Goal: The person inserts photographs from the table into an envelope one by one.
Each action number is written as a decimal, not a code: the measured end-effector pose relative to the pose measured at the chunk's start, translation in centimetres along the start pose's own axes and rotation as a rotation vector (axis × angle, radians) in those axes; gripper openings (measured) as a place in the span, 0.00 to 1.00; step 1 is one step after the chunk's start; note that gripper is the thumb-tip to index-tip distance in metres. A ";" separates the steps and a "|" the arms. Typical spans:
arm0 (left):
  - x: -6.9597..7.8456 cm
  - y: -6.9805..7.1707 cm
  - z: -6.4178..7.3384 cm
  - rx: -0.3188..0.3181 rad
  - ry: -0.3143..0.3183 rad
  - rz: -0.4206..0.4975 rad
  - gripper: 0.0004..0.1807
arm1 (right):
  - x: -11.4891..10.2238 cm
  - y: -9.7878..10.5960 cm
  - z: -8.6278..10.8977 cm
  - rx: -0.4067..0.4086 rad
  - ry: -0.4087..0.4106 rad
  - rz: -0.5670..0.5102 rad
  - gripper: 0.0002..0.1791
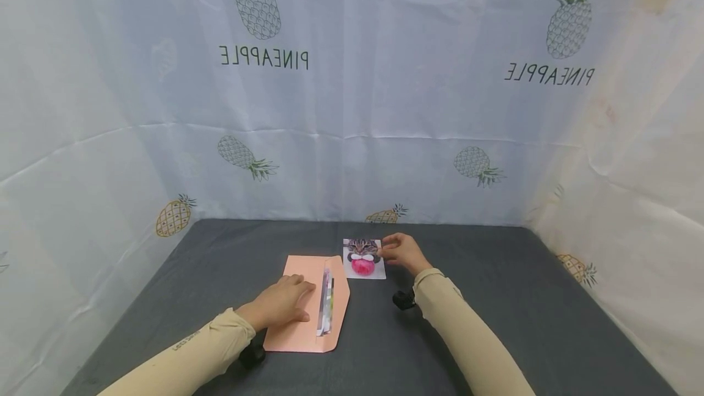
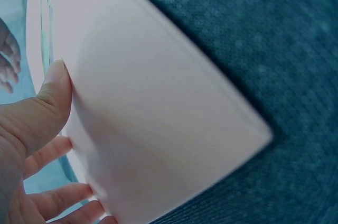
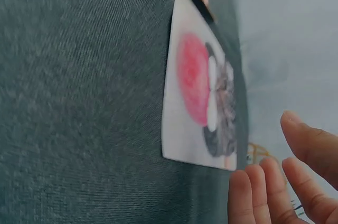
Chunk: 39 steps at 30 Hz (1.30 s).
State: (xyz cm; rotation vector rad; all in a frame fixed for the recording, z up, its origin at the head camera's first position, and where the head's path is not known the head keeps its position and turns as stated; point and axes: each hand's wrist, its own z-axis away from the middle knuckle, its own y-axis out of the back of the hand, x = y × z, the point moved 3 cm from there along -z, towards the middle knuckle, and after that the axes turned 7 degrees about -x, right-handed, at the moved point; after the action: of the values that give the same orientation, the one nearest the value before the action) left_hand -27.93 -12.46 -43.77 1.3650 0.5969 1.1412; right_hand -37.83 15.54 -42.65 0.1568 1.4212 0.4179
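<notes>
In the head view, a peach-coloured paper envelope [image 1: 305,267] lies flat on the dark cloth, its pointed flap to the right. Several printed cards or photos [image 1: 327,305] show at its opening. My left hand [image 1: 279,303] rests on the envelope with fingers spread; in the left wrist view the thumb [image 2: 53,84] touches its surface. Just beyond the flap lies a square photo card [image 1: 363,266] with a cat's face and a round pink shape. My right hand [image 1: 406,253] is at the card's right edge, fingers extended; the right wrist view shows a gap between fingertips and card.
A dark grey cloth [image 1: 495,298] covers the table. White curtains [image 1: 385,90] printed with pineapples hang behind it and at both sides. A black strap-like device [image 1: 404,300] sits under the right wrist, and another [image 1: 252,354] under the left.
</notes>
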 end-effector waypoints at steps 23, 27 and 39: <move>0.0 0.1 0.1 0.016 -0.011 -0.015 0.33 | -0.7 -3.1 0.2 0.159 -0.080 0.473 0.27; 0.0 0.1 0.1 0.012 -0.014 -0.014 0.33 | -0.7 -3.4 0.2 0.176 -0.097 0.501 0.26; 0.0 0.0 0.2 0.014 -0.006 -0.011 0.34 | -0.3 -3.5 -0.4 0.224 -0.072 0.469 0.25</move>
State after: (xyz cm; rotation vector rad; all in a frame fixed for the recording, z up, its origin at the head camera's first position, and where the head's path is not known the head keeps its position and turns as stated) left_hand -27.78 -12.55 -43.74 1.3754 0.6086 1.1258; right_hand -37.63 12.15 -43.67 0.6888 1.3532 0.6287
